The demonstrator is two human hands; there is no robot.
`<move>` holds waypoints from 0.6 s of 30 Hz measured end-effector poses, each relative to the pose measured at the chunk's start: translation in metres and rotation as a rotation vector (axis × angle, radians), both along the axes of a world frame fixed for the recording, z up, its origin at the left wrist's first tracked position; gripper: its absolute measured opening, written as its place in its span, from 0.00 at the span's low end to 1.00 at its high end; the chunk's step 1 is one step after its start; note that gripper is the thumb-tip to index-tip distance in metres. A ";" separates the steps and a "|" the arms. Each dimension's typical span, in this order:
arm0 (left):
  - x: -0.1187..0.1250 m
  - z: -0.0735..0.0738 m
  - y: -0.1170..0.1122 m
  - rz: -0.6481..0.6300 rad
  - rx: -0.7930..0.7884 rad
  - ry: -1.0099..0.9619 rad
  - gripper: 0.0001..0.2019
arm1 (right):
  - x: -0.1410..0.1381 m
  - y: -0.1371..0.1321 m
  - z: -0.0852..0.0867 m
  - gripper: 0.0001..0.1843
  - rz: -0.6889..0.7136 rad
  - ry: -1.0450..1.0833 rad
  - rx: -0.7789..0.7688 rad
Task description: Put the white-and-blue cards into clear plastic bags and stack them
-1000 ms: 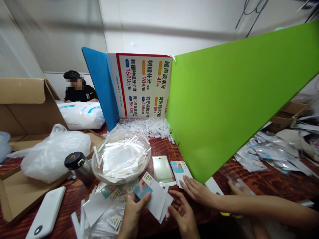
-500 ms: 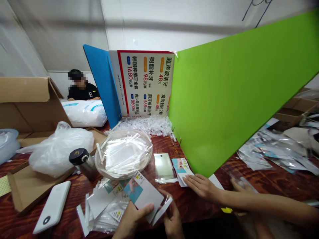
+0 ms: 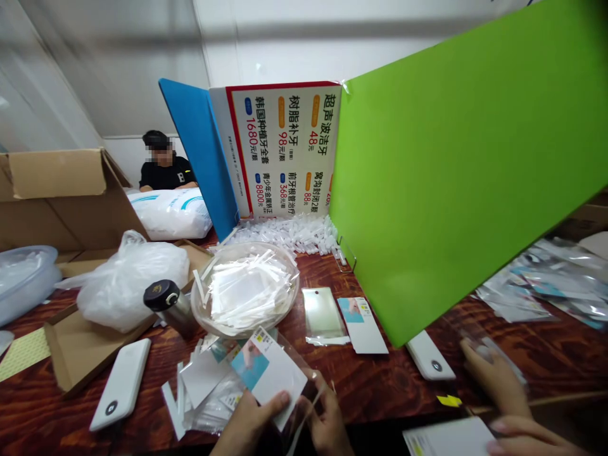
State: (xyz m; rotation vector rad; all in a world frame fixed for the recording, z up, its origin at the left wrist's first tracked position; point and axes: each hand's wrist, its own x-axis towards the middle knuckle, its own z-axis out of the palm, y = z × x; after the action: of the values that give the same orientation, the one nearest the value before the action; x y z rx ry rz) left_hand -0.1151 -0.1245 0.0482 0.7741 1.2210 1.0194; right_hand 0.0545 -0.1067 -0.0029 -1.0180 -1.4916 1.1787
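My left hand (image 3: 254, 421) is closed on a white printed card (image 3: 278, 383) with a blue picture corner, thumb on its face. Beside it, my right hand (image 3: 325, 415) pinches a clear plastic bag (image 3: 306, 411) at the card's right edge. Film shows around the card's upper right side; I cannot tell how far the card sits inside. Left of my hands lies a pile of bagged cards (image 3: 209, 386) and white-edged sleeves. A round bowl (image 3: 196, 310) full of clear sleeves stands behind them. More cards (image 3: 368, 332) lie near a clear sleeve (image 3: 324, 315) on the table.
A co-worker's hands (image 3: 503, 380) are at the right, one at a white card (image 3: 451, 438). A green panel (image 3: 427, 190) stands there. At left are a flask (image 3: 168, 307), a white power bank (image 3: 121, 383), a knotted plastic bag (image 3: 133, 278) and a cardboard box (image 3: 61, 221).
The co-worker's arm has drawn back right from the card stack, and a card is now by that hand. The bag's white strip has dropped lower at my right hand. The view has shifted slightly.
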 end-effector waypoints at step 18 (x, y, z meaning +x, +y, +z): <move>-0.181 -0.053 0.018 0.128 0.635 1.441 0.12 | 0.126 0.069 0.015 0.34 -0.680 -1.143 -0.250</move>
State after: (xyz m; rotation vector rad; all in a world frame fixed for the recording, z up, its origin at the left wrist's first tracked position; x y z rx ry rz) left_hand -0.2964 -0.1069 -0.0046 2.1587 2.1628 0.9024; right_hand 0.1808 -0.0378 0.0121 -2.3719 -1.5472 0.2225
